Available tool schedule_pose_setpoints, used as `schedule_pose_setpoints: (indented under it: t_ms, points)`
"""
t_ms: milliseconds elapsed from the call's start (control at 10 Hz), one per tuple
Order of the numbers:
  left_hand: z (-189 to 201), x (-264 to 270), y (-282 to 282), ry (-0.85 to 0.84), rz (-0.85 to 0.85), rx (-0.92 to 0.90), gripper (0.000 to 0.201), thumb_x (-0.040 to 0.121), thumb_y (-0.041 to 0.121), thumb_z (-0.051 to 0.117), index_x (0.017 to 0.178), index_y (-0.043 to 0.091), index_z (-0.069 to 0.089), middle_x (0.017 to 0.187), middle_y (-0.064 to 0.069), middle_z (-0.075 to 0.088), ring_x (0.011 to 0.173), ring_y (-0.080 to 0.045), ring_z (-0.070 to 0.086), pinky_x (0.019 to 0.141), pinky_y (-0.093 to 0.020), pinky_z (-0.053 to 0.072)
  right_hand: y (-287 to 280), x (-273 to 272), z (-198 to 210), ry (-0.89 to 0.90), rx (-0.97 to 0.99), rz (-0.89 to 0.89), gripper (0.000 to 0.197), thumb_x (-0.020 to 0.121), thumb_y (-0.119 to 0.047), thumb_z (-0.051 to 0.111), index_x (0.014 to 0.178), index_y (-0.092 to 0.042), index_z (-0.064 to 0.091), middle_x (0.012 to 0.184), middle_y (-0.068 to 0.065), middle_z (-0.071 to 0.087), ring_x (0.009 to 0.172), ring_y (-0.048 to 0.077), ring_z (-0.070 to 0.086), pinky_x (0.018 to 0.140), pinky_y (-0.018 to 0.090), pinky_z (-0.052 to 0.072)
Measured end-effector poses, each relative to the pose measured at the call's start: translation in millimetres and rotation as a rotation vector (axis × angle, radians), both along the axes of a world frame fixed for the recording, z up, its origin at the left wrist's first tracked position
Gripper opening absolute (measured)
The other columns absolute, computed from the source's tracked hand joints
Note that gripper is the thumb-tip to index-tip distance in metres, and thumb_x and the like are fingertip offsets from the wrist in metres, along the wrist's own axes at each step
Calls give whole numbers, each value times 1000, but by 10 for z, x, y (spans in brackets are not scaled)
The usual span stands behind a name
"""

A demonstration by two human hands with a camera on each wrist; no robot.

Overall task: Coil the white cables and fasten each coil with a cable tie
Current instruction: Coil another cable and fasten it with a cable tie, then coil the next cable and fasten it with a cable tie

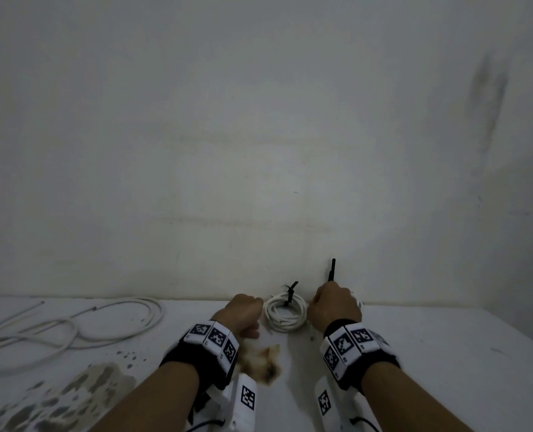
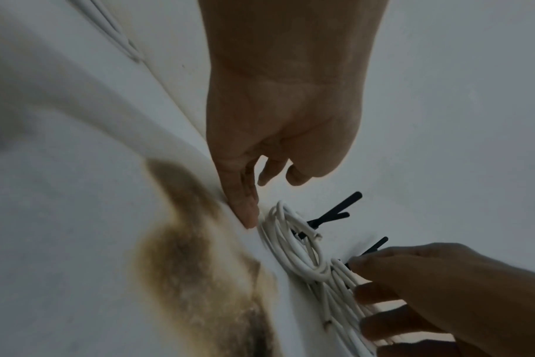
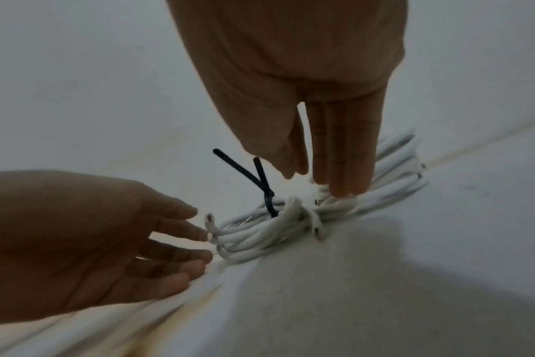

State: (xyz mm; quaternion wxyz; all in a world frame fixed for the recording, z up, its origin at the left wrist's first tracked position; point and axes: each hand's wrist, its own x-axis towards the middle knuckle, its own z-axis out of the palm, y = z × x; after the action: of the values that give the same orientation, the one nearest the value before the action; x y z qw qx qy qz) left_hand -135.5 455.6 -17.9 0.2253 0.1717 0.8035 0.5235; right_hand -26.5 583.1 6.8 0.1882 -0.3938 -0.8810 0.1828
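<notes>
Smooth white plastic-sheathed cable coil (image 1: 285, 316), matt black plastic tie (image 1: 291, 291), stained matt tabletop (image 1: 430, 353)

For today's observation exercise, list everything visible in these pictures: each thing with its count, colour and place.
tied coils: two, white, at the table's far edge by the wall, side by side
cable ties: two, black, one on each coil
loose cables: uncoiled, white, far left on the table
table: one, white, with brown stains
wall: white, behind
wristbands: two, black with markers
left hand: beside the left coil
right hand: fingers on the right coil
</notes>
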Motion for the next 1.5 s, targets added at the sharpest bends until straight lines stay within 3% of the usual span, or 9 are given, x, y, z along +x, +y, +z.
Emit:
schedule_pose_setpoints:
  t_ms: [100, 200, 400, 500, 800, 900, 1000, 1200, 1500]
  points:
    - [61, -8, -86, 19, -4, -63, 29, 99, 17, 46, 118, 0, 61, 122, -21, 65, 64, -17, 60, 55, -25, 53, -94, 97, 104, -66, 12, 39, 20, 92, -22, 61, 106, -7, 63, 110, 15, 63, 100, 31, 65, 79, 32, 53]
    - [223, -9, -337, 309, -263, -388, 24, 96, 9, 53, 114, -5, 60, 125, -21, 60, 102, -31, 63, 83, -36, 54, -331, 168, 237, -219, -20, 200, 18, 85, -18, 60, 97, -6, 63, 100, 16, 68, 91, 30, 68, 80, 36, 59]
    - [390, 54, -1058, 396, -110, -459, 51, 97, 32, 46, 146, 18, 42, 149, -4, 39, 121, -22, 53, 87, -30, 55, -1102, 155, 363, -419, 145, 465, 18, 83, -19, 63, 99, -10, 65, 107, 16, 68, 102, 31, 67, 83, 32, 55]
    - [444, 47, -1426, 441, -99, -527, 46, 98, 31, 46, 141, 14, 50, 144, -6, 48, 123, -23, 54, 94, -30, 51, -1470, 74, 371, -425, 179, 535, 21, 85, -20, 65, 102, -8, 65, 109, 15, 67, 97, 31, 67, 81, 33, 54]
    - [623, -50, -3685, 452, -6, -785, 33, 95, 29, 57, 111, 3, 68, 117, -16, 66, 91, -26, 60, 74, -30, 52, -3082, -397, 390, -533, 243, 877, 16, 88, -22, 68, 78, -12, 59, 95, 13, 66, 76, 29, 60, 80, 40, 58]
    - [613, -79, -4236, 405, 54, -815, 31, 92, 24, 61, 116, 6, 69, 119, -13, 66, 101, -26, 63, 79, -31, 54, -3556, -491, 429, -569, 249, 1003, 19, 91, -20, 68, 104, -6, 68, 112, 16, 67, 91, 31, 63, 83, 37, 54]
    - [550, -59, -4874, 310, 122, -858, 32, 90, 20, 66, 121, 12, 68, 127, -8, 62, 114, -25, 60, 84, -29, 54, -4252, -576, 419, -597, 294, 1165, 49, 93, -23, 68, 138, -9, 53, 143, 12, 49, 127, 32, 49, 94, 36, 44]
    - [350, -58, -5302, 265, 185, -852, 39, 84, 17, 73, 122, 17, 68, 125, -6, 63, 113, -22, 60, 78, -24, 51, -4790, -766, 132, -604, 348, 1205, 63, 92, -25, 67, 149, -20, 40, 153, 10, 40, 139, 28, 39, 108, 37, 37]
    - [187, -91, -5508, 302, 173, -819, 35, 87, 8, 57, 118, 16, 71, 119, -8, 69, 104, -23, 67, 77, -22, 54, -5145, -670, 49, -445, 282, 1396, 71, 82, -42, 77, 145, -29, 46, 143, 2, 53, 130, 25, 51, 104, 34, 40]
